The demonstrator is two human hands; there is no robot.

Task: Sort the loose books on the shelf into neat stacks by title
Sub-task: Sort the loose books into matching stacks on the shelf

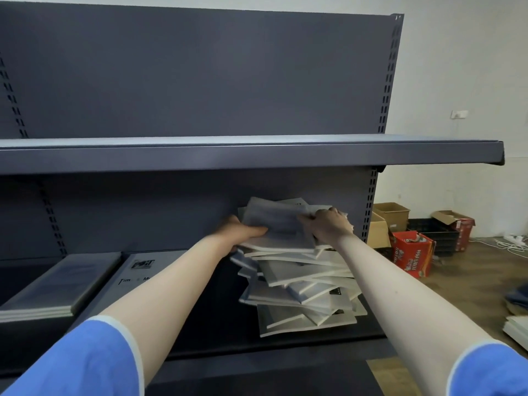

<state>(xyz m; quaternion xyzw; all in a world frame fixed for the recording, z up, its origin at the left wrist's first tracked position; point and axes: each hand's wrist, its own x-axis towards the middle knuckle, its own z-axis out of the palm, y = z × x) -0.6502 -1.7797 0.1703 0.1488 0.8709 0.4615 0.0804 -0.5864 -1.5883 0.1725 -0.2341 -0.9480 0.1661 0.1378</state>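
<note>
Now gripping top grey book point(274, 221) at both ends atop leaning pile point(300, 281) at shelf point(285, 342) right: left hand point(243, 230) clamped on left edge, right hand point(325, 224) fingers curled over right. Probably risking toppling skewed pile while lifting. Lying flat, long axis left-right, tilting back.

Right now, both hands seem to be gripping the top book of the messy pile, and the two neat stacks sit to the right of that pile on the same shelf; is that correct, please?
Not quite: the head view shows the two neat stacks to the left of the messy pile, not the right. The rest holds: the left hand and right hand grip the top book, on the same shelf.
</note>
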